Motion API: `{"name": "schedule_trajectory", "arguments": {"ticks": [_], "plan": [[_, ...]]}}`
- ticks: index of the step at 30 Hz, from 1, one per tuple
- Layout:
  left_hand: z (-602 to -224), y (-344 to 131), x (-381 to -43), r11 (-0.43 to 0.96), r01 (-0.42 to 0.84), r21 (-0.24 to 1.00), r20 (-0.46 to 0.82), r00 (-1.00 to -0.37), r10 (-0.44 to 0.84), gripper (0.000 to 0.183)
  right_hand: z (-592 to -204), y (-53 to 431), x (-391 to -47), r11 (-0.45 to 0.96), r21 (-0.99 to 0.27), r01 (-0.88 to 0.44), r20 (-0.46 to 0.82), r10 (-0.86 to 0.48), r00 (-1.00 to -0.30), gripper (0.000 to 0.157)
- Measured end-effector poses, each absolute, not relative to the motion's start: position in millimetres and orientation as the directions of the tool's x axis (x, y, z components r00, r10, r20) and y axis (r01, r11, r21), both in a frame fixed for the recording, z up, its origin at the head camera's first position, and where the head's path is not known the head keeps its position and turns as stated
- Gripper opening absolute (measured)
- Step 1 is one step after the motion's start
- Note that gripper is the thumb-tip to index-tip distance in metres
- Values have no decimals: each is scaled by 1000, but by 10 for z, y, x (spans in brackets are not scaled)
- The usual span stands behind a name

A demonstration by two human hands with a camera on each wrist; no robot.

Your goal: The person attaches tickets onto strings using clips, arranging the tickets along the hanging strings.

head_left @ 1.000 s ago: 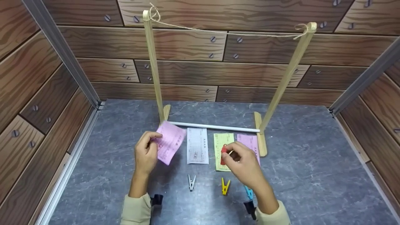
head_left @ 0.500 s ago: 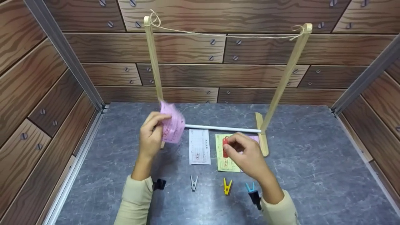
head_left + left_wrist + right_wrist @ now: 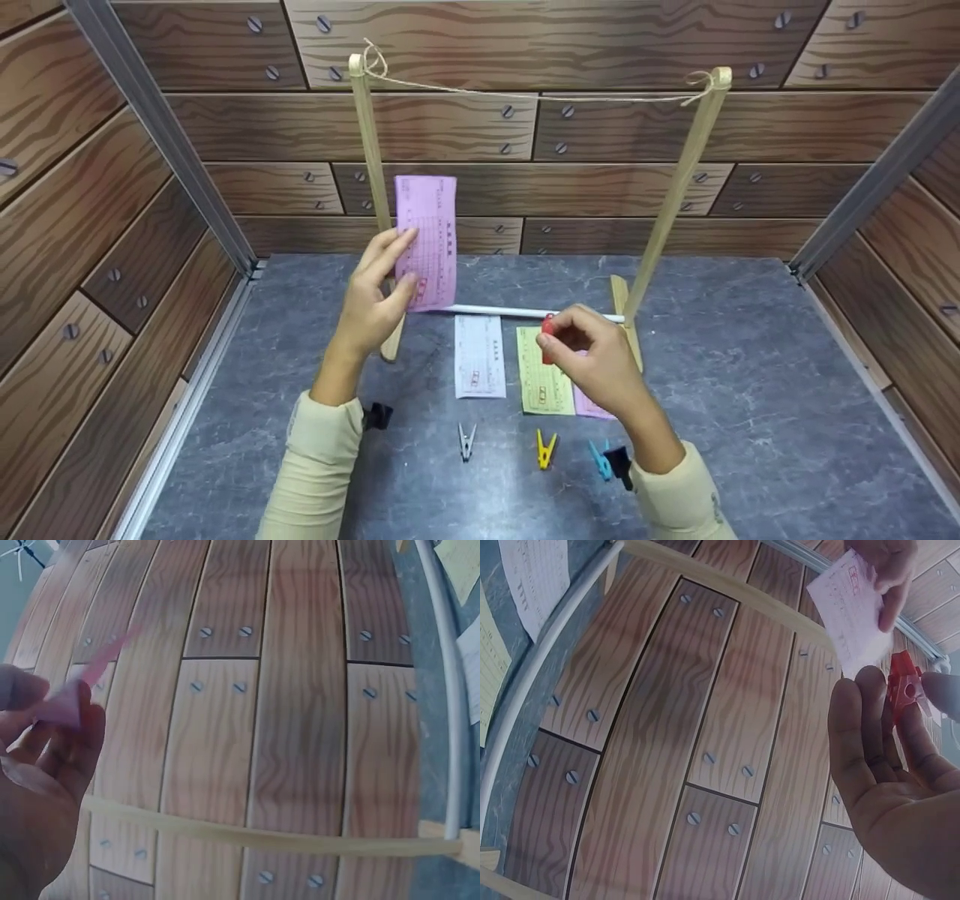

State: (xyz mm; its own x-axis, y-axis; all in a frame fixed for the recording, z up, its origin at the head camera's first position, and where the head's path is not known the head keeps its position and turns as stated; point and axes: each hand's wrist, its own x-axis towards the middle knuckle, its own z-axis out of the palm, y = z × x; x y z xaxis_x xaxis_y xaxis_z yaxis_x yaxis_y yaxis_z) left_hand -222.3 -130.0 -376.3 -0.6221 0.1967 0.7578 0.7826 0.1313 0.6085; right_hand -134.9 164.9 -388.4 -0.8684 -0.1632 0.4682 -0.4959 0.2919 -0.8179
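Note:
My left hand [image 3: 375, 296] pinches a pink printed slip [image 3: 427, 244] by its left edge, held upright in front of the rack's left post. In the left wrist view the slip [image 3: 71, 697] lies between thumb and fingers. Between thumb and fingertips my right hand [image 3: 596, 360] holds a red clothespin [image 3: 548, 337], above the yellow-green slip [image 3: 541, 386]. The right wrist view shows this clothespin [image 3: 904, 686] pinched close up. A twine line [image 3: 525, 97] runs between the tops of two wooden posts [image 3: 679, 191], above both hands.
On the grey table lie a white slip [image 3: 480, 356] and another pink slip [image 3: 592, 403], partly behind my right hand. Nearer me are grey [image 3: 466, 442], yellow [image 3: 546, 450] and blue [image 3: 601, 461] clothespins. A white rod [image 3: 517, 310] joins the rack's feet.
My left hand has raised the pink slip up and slightly right, and the slip has turned from tilted to upright. The right hand has risen slightly with the red clothespin.

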Motion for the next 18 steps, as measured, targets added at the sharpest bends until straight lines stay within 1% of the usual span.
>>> {"name": "schedule_trajectory", "arguments": {"ticks": [3,6,8,11,13,16,18], "plan": [[-3647,-1282,-2291,127,818,561,806,-575,140,46,-3861,1661,-1376,315,-811,-492,464,-166,-870,10],[-3552,-1256,-2385,93,831,549,833,-553,24,37,-3831,1673,-1399,333,-802,-497,469,-165,-868,10],[-3502,-1248,-2448,53,825,563,827,-561,-47,34,-3804,1678,-1414,344,-793,-504,477,-165,-863,10],[-3447,-1256,-2534,-18,809,588,804,-587,-99,36,-3762,1677,-1438,358,-783,-509,483,-166,-860,10],[-3416,-1269,-2585,-45,799,599,793,-600,-105,39,-3730,1674,-1454,362,-777,-514,487,-171,-857,8],[-3362,-1286,-2663,-39,795,606,789,-606,-97,40,-3683,1676,-1479,360,-773,-523,493,-180,-852,7],[-3318,-1290,-2717,-31,792,609,788,-609,-90,40,-3643,1680,-1491,357,-770,-528,495,-187,-848,17]]}}
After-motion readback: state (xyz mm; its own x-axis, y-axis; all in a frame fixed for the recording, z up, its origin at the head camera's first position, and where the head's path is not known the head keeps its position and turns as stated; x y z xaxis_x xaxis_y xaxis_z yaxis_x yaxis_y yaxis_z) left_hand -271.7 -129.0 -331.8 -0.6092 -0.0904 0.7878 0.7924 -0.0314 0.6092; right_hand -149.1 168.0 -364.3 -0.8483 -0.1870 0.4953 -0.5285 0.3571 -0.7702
